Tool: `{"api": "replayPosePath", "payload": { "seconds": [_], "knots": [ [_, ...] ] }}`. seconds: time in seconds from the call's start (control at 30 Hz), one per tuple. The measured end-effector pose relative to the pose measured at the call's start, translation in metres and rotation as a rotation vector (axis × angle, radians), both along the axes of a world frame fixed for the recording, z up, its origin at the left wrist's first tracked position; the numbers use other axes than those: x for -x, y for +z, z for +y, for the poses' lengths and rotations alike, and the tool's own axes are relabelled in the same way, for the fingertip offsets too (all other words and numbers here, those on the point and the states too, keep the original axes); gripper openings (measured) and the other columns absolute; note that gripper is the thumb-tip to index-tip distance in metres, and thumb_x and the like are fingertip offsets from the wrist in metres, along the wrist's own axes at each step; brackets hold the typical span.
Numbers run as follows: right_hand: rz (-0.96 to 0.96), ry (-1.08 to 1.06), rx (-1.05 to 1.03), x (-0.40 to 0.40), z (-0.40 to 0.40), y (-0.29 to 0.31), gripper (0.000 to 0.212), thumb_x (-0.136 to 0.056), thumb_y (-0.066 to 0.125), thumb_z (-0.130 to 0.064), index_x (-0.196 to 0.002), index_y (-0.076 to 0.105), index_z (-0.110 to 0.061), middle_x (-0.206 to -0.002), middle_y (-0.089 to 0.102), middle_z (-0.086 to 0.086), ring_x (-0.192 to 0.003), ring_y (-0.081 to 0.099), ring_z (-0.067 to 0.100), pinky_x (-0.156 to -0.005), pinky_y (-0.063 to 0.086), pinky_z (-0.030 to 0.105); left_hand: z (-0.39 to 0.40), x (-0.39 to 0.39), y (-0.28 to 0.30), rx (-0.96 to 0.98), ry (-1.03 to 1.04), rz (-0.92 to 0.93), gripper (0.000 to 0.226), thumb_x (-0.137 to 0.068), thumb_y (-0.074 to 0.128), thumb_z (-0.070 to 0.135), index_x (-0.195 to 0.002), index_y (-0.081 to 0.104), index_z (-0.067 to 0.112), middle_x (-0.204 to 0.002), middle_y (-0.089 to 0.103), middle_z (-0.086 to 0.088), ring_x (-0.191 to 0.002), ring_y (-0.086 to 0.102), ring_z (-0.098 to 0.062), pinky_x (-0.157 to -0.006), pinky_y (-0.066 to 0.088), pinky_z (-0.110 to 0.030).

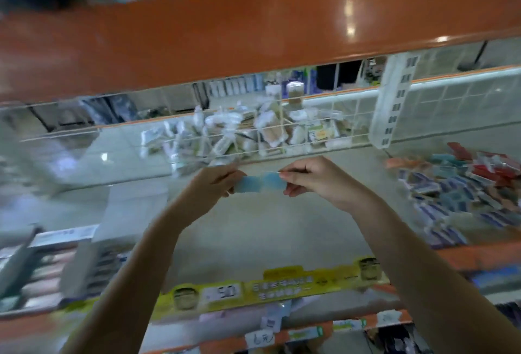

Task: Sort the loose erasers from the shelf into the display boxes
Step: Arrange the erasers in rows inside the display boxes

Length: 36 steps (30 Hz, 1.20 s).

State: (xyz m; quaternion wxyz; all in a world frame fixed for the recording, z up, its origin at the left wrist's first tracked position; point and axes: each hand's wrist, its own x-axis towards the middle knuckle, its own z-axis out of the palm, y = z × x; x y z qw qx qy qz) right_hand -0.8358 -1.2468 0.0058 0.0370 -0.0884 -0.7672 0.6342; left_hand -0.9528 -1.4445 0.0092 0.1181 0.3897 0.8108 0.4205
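- Nearest, along the front edge of the shelf, runs a yellow display strip (282, 287) with a price tag; it is blurred and I cannot read it.
- Two bare forearms rise from the near edge toward the middle of the shelf.
- The left hand (217, 181) and the right hand (313, 181) meet above the pale shelf surface (253, 226); each pinches one end of a single pale blue packet (259, 183), fingers curled round it with the thumb underneath.
- The blue packet hangs in the air between the two hands, its long axis running left to right, level. It may be two small pieces joined; blur hides that. Both hands are equally near it, so either could carry it off alone.
- Well apart on the right lies one heap of loose erasers (462, 193), red, blue and teal, too many and too blurred to count.
- Beyond the hands stands one white wire basket (253, 133) of wrapped white packets.
- No display box is clearly seen; the packet's destination is a guess.
- Farthest, an orange beam (253, 29) crosses above.
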Motion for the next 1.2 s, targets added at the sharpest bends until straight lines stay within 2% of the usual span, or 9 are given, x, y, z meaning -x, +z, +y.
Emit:
{"api": "replayPosePath", "payload": {
  "seconds": [0.17,0.33,0.4,0.5,0.67,0.77,0.87,1.03,1.2],
  "knots": [
    [-0.012,0.115,0.013,0.047,-0.080,0.010,0.020,-0.089,0.061,-0.011,-0.106,0.065,-0.002,-0.081,0.069,0.008,-0.067,0.068,0.009,-0.066,0.054,0.017,-0.093,0.029,0.009,-0.053,0.078,0.009,0.018,-0.088,0.053,0.018,-0.076,0.062,0.028,-0.065,0.057,0.005,-0.053,0.051,0.002,-0.056,0.040,-0.012],
    [-0.031,0.217,-0.013,0.092,-0.157,0.017,0.008,-0.090,0.060,-0.011,-0.093,0.066,-0.013,-0.079,0.069,0.005,-0.068,0.068,0.008,-0.068,0.055,0.018,-0.177,0.065,0.008,-0.033,0.139,0.025,0.036,-0.092,0.050,-0.002,-0.077,0.064,0.028,-0.058,0.060,0.012,-0.055,0.051,0.001,-0.056,0.039,-0.014],
    [-0.036,0.237,-0.034,0.108,-0.184,0.018,0.009,-0.090,0.060,-0.009,-0.090,0.066,-0.016,-0.078,0.068,0.005,-0.066,0.068,0.008,-0.069,0.056,0.019,-0.206,0.078,0.005,-0.026,0.156,0.031,0.036,-0.092,0.051,0.000,-0.077,0.064,0.030,-0.060,0.062,0.016,-0.057,0.052,0.001,-0.057,0.040,-0.016],
    [-0.050,0.262,-0.082,0.130,-0.219,0.017,0.009,-0.090,0.059,-0.008,-0.091,0.065,-0.014,-0.078,0.068,0.006,-0.065,0.067,0.009,-0.069,0.056,0.019,-0.241,0.094,0.002,-0.013,0.164,0.027,0.034,-0.091,0.051,-0.001,-0.077,0.061,0.028,-0.060,0.060,0.009,-0.057,0.052,0.003,-0.056,0.039,-0.013],
    [-0.087,0.293,-0.161,0.159,-0.271,0.010,0.010,-0.091,0.058,-0.008,-0.097,0.065,-0.011,-0.082,0.068,0.005,-0.070,0.068,0.010,-0.072,0.056,0.020,-0.294,0.119,-0.006,0.051,0.148,0.072,0.019,-0.092,0.053,0.007,-0.086,0.065,0.020,-0.075,0.062,0.009,-0.063,0.054,0.005,-0.061,0.041,-0.013],
    [-0.115,0.312,-0.219,0.172,-0.296,0.006,0.013,-0.091,0.058,-0.008,-0.101,0.066,-0.006,-0.083,0.068,0.007,-0.073,0.067,0.013,-0.074,0.056,0.022,-0.320,0.128,-0.014,0.047,0.164,0.090,0.021,-0.092,0.056,0.013,-0.082,0.064,0.029,-0.074,0.063,0.013,-0.064,0.055,0.006,-0.063,0.041,-0.012],
    [-0.141,0.334,-0.271,0.184,-0.315,0.001,0.009,-0.090,0.058,-0.006,-0.097,0.065,-0.006,-0.079,0.067,0.006,-0.067,0.066,0.010,-0.067,0.055,0.017,-0.340,0.133,-0.020,0.051,0.197,0.101,0.017,-0.091,0.057,0.016,-0.083,0.065,0.028,-0.073,0.064,0.012,-0.065,0.056,0.007,-0.064,0.040,-0.008],
    [-0.155,0.364,-0.476,0.197,-0.337,-0.004,0.015,-0.089,0.061,-0.014,-0.102,0.066,-0.008,-0.081,0.066,-0.002,-0.073,0.064,0.011,-0.074,0.055,0.024,-0.364,0.146,-0.033,0.102,0.266,0.079,0.023,-0.092,0.056,0.026,-0.081,0.061,0.045,-0.073,0.067,0.015,-0.068,0.058,0.003,-0.068,0.047,-0.021],
    [-0.171,0.413,-0.641,0.204,-0.367,-0.010,0.016,-0.090,0.061,-0.019,-0.102,0.068,-0.011,-0.090,0.071,0.005,-0.081,0.068,0.017,-0.081,0.055,0.031,-0.375,0.149,-0.037,0.106,0.310,0.083,0.015,-0.092,0.056,0.021,-0.093,0.068,0.030,-0.079,0.065,0.019,-0.070,0.058,0.005,-0.064,0.042,-0.012]
  ]
}}
